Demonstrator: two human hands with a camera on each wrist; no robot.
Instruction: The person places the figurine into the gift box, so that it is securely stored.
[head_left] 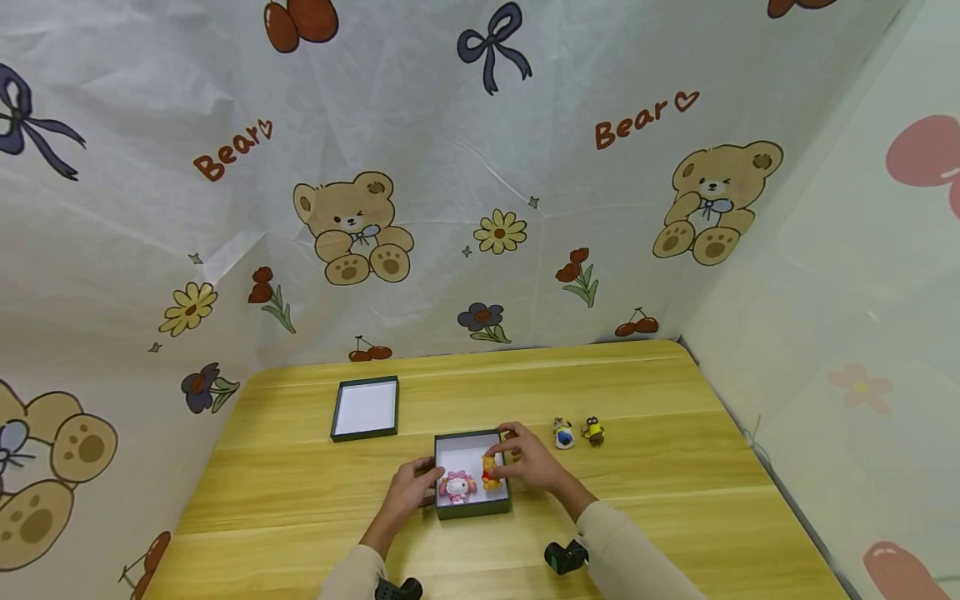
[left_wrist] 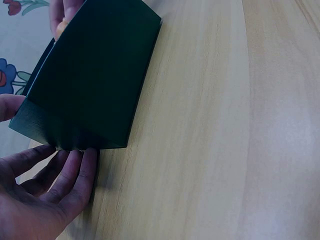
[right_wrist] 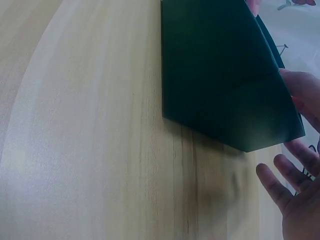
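Note:
An open dark green box (head_left: 474, 509) with a white inside sits on the table in front of me. My left hand (head_left: 408, 488) grips its left wall, thumb over the rim and fingers against the outside (left_wrist: 75, 165). Inside at the left lies a pink and white figurine (head_left: 457, 487) with a bow. A yellow bear figurine in a red shirt (head_left: 489, 475) stands or lies at the box's right side; I cannot tell which. My right hand (head_left: 534, 460) reaches over the right wall and pinches the bear figurine. In the right wrist view, the box wall (right_wrist: 215, 75) hides the figurine.
A shallow dark-edged white lid or tray (head_left: 365, 408) lies at the back left of the wooden table (head_left: 675, 517). Right of the box stand a blue and white figurine (head_left: 564, 435) and a yellow and black figurine (head_left: 593, 431). A printed cloth (head_left: 435, 133) hangs behind.

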